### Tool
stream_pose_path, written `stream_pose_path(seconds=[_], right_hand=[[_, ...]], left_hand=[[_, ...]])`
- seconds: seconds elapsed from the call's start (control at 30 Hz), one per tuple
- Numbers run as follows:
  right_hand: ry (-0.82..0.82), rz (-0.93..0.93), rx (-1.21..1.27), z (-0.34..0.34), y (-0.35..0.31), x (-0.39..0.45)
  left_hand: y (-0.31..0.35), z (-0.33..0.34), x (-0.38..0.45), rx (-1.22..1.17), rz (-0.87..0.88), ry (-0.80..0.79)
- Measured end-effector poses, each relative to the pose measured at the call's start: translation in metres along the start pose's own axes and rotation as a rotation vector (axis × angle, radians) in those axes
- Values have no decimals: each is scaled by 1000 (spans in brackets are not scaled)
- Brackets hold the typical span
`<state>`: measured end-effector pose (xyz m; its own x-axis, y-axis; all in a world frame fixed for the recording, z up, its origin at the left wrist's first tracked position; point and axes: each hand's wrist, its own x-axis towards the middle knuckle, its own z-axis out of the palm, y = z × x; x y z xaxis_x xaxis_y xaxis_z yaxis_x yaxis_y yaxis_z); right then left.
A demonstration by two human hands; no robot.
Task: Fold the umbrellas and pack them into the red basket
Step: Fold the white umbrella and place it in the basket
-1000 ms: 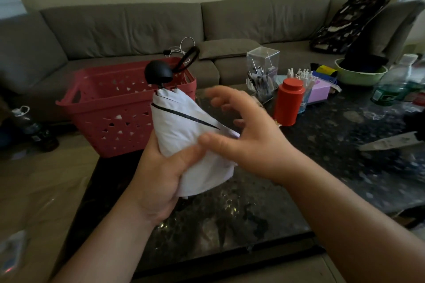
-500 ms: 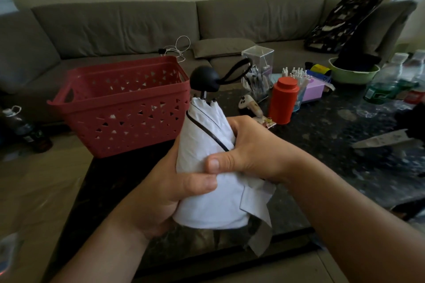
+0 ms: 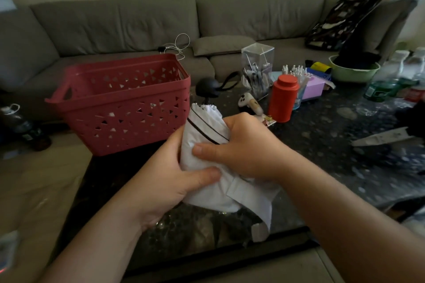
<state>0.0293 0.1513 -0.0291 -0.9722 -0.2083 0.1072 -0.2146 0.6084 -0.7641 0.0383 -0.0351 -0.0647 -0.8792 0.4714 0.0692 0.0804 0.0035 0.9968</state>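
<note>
White umbrella (image 3: 202, 151) bundled, black-trimmed, strap loose; both hands grip.

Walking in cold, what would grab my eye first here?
Front and centre, the left hand and the right hand grip a white folded umbrella, its black handle pointing away. Behind it on the left sits a red basket; right of the handle stands a red canister.
</note>
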Motion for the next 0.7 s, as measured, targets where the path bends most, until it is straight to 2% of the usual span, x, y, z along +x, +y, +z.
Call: stream_pose_path(seconds=[0.13,0.37,0.5,0.6,0.7], right_hand=[[-13,45,-123,10,-4,3],[-144,154,-31,4,8,12],[-124,172,96,-4,14,13],[-30,168,198,-19,23,13],[-19,199,366,-21,31,13]], left_hand=[[-7,7,2,-27,-41,46],[-10,20,4,-271,-226,93],[-4,15,6,-498,-358,93],[0,0,9,-732,-458,96],[-1,-19,14,-972,-420,170]])
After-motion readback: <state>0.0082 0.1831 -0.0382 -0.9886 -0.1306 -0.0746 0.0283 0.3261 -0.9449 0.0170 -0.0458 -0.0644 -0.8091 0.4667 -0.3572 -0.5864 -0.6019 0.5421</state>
